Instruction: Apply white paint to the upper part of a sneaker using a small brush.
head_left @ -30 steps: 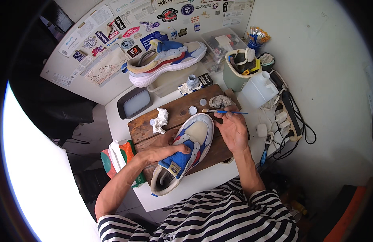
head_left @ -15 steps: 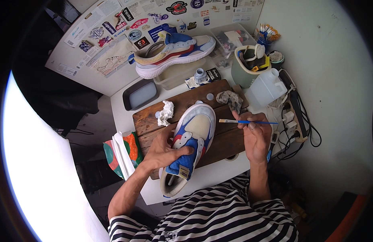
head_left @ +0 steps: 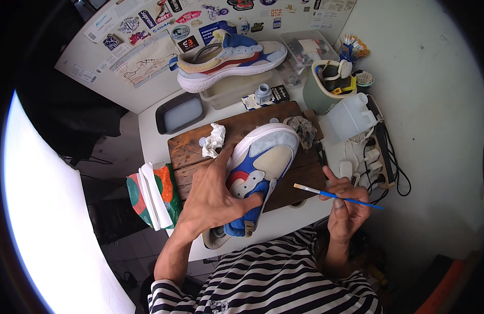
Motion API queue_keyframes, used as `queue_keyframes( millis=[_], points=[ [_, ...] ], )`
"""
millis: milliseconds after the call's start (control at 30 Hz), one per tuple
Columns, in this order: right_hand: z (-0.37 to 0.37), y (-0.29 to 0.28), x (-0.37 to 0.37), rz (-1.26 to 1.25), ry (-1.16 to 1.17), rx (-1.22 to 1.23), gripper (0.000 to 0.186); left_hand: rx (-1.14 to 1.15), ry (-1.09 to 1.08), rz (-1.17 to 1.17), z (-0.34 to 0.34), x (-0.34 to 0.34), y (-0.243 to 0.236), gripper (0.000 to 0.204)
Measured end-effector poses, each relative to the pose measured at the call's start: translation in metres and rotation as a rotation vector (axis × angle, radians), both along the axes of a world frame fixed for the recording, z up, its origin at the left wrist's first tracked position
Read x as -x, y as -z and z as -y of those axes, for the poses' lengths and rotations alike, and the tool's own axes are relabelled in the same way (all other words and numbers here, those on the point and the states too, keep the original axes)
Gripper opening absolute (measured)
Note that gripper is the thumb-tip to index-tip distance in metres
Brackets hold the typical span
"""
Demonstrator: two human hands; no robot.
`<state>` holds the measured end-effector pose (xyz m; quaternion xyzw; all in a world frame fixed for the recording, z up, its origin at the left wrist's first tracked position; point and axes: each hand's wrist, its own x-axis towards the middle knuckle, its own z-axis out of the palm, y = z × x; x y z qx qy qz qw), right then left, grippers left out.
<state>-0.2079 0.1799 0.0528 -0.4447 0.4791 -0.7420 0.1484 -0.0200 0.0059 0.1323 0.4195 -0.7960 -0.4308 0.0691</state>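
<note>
My left hand [head_left: 213, 193] is wrapped over the middle of a sneaker [head_left: 270, 157] with blue, cream, grey and red panels. The shoe's toe points away from me and its heel lies near the table's front edge. Its laces are out. In my right hand [head_left: 346, 209] a thin paintbrush [head_left: 338, 197] with a blue handle is pinched between the fingers. The bristles point left toward the shoe and stay apart from it. Under the shoe lies a dark wooden board [head_left: 187, 152]. Crumpled white tissue [head_left: 214, 140] and a stained cloth [head_left: 303, 131] rest on the board.
A matching sneaker [head_left: 231, 60] sits on a clear plastic box [head_left: 226, 94] at the back. Nearby are a dark tray [head_left: 180, 112], a small paint jar [head_left: 263, 94], a green bin [head_left: 318, 94], a white jug [head_left: 349, 118], a power strip [head_left: 378, 152] and a tissue pack [head_left: 153, 196].
The sneaker has been raised and tilted, its toe now farther right. My left hand has shifted its hold along the side. My right hand with the paintbrush has moved lower and slightly right.
</note>
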Motion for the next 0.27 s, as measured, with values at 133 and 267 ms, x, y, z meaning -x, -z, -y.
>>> queue_keyframes(
  millis=[133, 267],
  points=[
    [0.0, -0.002, 0.002, 0.019, 0.009, 0.006, 0.01, 0.138, 0.089, -0.012, 0.008, 0.006, -0.004, 0.078],
    [-0.002, -0.005, -0.004, -0.09, 0.031, -0.032, 0.01, 0.07, 0.133, 0.041, 0.015, 0.011, 0.004, 0.089]
  ],
)
